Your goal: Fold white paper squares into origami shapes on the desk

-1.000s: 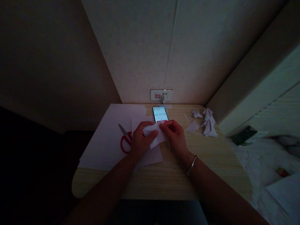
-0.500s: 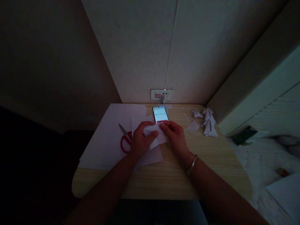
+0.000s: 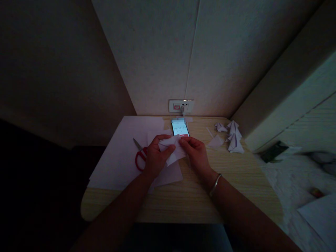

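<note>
Left hand (image 3: 158, 152) grip closed on the left part of a folded paper (image 3: 172, 154), thumb across its face; right hand (image 3: 195, 150) grip pinches the paper's upper right corner. Paper is held above the counter (image 3: 231, 189), between both hands, just in front of the phone (image 3: 180, 127). Screen lit, timer digits showing. Bracelet (image 3: 215, 185) on right wrist. Scissors (image 3: 141, 154), red handles, lie on the white sheets (image 3: 118, 154) just beside left hand, handles partly hidden by it. On the right side of the counter: folded paper pieces (image 3: 234, 138), near a loose scrap (image 3: 216, 141); dim light, probably origami shapes, hard to tell. Wall socket (image 3: 181, 106) with plug is behind the phone.
</note>
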`<state>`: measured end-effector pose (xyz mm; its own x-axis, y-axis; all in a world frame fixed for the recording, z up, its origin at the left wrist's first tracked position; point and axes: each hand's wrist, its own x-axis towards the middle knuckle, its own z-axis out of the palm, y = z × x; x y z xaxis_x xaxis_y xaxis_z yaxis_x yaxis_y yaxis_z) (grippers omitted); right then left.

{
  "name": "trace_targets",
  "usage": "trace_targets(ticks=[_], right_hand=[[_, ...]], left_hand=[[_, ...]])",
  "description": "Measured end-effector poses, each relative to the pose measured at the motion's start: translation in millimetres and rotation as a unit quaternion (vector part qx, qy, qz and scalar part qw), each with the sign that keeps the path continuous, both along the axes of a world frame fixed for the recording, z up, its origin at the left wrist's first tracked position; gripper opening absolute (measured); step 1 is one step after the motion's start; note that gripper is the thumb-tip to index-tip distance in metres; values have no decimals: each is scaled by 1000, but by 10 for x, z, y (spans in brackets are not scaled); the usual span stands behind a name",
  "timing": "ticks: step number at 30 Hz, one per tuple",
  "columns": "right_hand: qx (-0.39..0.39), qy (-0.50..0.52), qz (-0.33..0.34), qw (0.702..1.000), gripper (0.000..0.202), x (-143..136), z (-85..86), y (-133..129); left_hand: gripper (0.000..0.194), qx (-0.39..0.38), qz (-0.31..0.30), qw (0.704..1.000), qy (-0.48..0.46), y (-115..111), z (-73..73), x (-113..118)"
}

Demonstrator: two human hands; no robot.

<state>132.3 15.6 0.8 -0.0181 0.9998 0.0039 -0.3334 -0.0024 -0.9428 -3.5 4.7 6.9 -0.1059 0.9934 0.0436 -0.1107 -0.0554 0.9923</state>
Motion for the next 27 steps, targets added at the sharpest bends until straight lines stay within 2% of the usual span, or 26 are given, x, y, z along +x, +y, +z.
trace_targets(ticks=[27], right_hand=[[-16,-34,4,999,26,0,-15,10]], left_hand=[[37,-11,-2,1000,21,-7,3,-3]])
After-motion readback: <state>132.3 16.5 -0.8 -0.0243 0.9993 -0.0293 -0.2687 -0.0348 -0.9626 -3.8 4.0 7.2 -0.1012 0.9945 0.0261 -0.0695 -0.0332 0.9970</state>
